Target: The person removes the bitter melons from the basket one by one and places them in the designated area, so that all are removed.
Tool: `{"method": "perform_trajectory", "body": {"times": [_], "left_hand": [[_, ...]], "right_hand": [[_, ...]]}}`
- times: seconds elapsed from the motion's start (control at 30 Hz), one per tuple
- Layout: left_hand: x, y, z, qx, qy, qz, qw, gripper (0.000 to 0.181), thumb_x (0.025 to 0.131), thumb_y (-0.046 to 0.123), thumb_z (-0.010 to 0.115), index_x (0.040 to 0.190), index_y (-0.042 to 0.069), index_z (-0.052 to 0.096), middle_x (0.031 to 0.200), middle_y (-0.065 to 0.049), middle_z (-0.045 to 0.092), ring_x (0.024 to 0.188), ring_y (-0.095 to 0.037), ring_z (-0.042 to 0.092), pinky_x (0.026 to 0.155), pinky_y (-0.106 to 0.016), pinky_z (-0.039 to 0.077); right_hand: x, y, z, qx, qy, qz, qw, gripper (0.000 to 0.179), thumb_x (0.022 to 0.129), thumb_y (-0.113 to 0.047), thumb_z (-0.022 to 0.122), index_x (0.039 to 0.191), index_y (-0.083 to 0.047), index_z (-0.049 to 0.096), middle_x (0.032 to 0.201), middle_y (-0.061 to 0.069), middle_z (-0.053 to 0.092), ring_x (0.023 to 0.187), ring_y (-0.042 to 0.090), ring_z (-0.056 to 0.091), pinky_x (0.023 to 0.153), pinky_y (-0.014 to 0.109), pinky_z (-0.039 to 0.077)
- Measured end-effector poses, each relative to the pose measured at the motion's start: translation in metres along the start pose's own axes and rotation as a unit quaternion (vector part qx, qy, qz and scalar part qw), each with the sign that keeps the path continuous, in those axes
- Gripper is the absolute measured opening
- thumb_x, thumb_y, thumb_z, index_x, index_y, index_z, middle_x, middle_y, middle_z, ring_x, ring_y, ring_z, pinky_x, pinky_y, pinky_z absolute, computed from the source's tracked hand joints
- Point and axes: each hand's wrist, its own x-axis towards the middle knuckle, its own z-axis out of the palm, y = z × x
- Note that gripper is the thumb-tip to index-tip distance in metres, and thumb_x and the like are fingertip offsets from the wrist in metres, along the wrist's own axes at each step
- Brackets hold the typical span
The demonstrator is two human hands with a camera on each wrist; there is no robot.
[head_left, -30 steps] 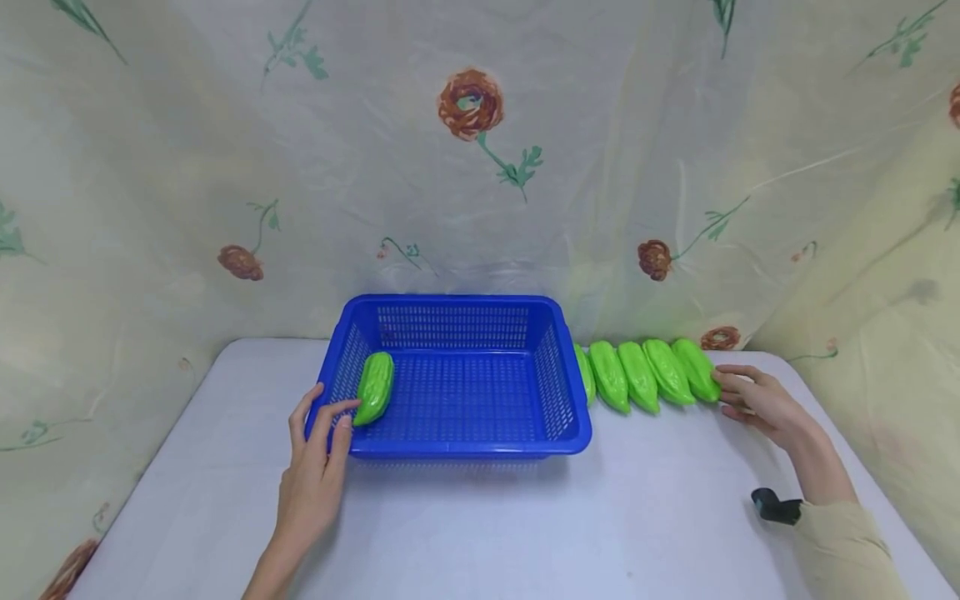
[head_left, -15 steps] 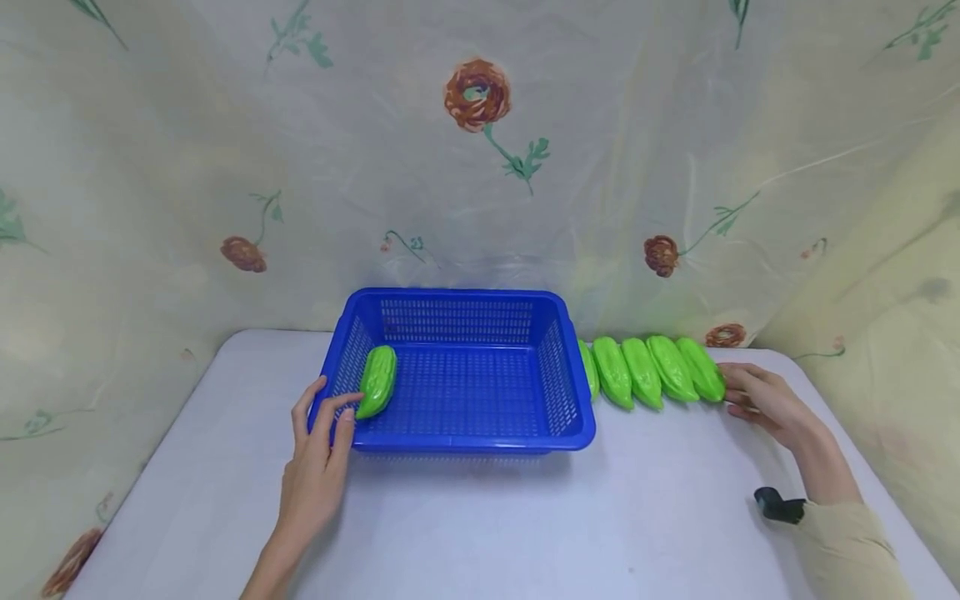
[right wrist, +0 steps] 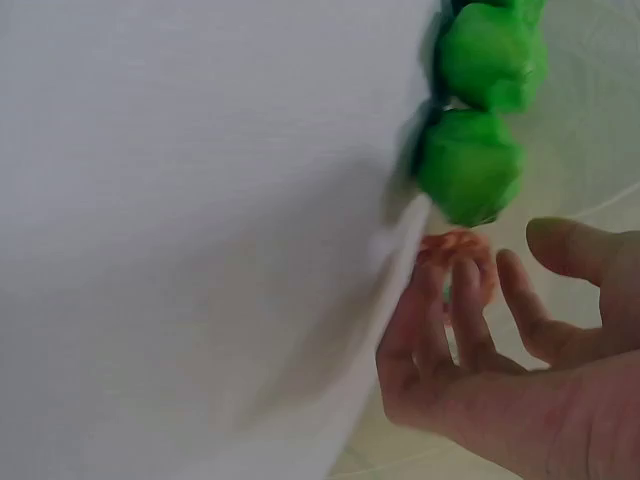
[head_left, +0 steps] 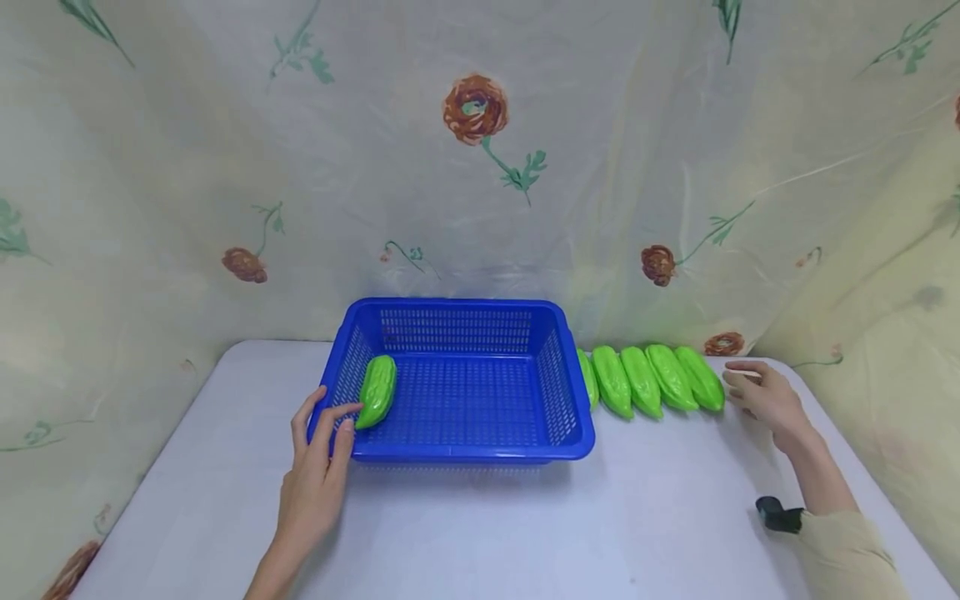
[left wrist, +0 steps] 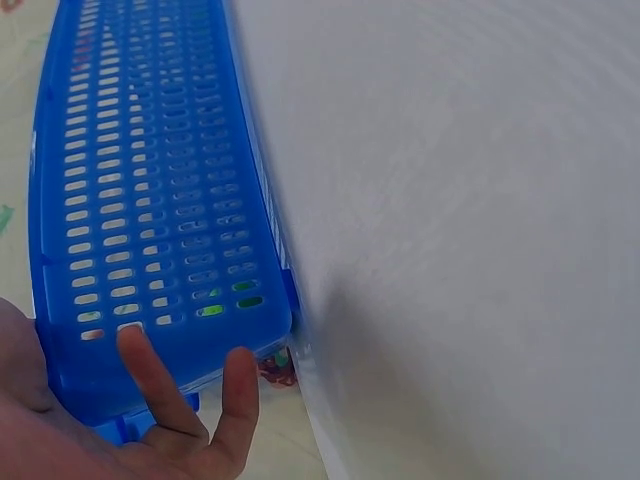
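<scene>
In the head view a blue basket (head_left: pixel 472 454) of perforated plastic sits at the table's back edge. My left hand (head_left: pixel 311 492) holds its near left corner, with fingers over the rim. Inside, along the left wall, lies one glossy ridged green bitter melon (head_left: pixel 377 392), its pointed end right by my left index fingertip. My right hand (head_left: pixel 768 404) is just right of the outermost bitter melon (head_left: pixel 701 379) in a row outside the basket. In the right wrist view, that hand's loosely bent fingers (right wrist: pixel 470 310) hold nothing, a small gap from the melon's end (right wrist: pixel 470 165).
Several more bitter melons (head_left: pixel 641 383) lie side by side from the basket's right wall outward, the innermost partly hidden by it. A white cloth covers the table (head_left: pixel 487 533). Behind stands a floral curtain (head_left: pixel 360 150). A black device (head_left: pixel 780 515) is strapped at my right sleeve.
My right fingers have come away from the outermost melon, leaving a slight gap. My left hand keeps its place on the basket. The head view tilts slightly.
</scene>
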Motion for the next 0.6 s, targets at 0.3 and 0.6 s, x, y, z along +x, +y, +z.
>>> {"method": "perform_trajectory", "body": {"times": [0.3, 0.6], "left_hand": [[0.001, 0.001, -0.002, 0.0, 0.002, 0.003, 1.0, 0.038, 0.119, 0.04, 0.035, 0.146, 0.027, 0.058, 0.179, -0.004, 0.016, 0.079, -0.016, 0.055, 0.053, -0.029, 0.04], [-0.001, 0.004, -0.002, 0.0, -0.004, -0.005, 1.0, 0.038, 0.119, 0.041, 0.035, 0.147, 0.026, 0.057, 0.179, -0.004, 0.015, 0.081, -0.017, 0.056, 0.054, -0.028, 0.04]], "right_hand": [[-0.006, -0.08, 0.022, -0.053, 0.101, -0.117, 0.9865, 0.05, 0.115, -0.031, 0.049, 0.152, 0.002, 0.049, 0.146, 0.034, 0.059, 0.133, 0.054, 0.058, 0.094, 0.037, 0.05], [-0.02, -0.176, 0.055, 0.003, 0.024, -0.198, 0.9798, 0.057, 0.113, -0.031, 0.054, 0.162, -0.007, 0.036, 0.15, 0.027, 0.058, 0.136, 0.053, 0.061, 0.101, 0.05, 0.056]]}}
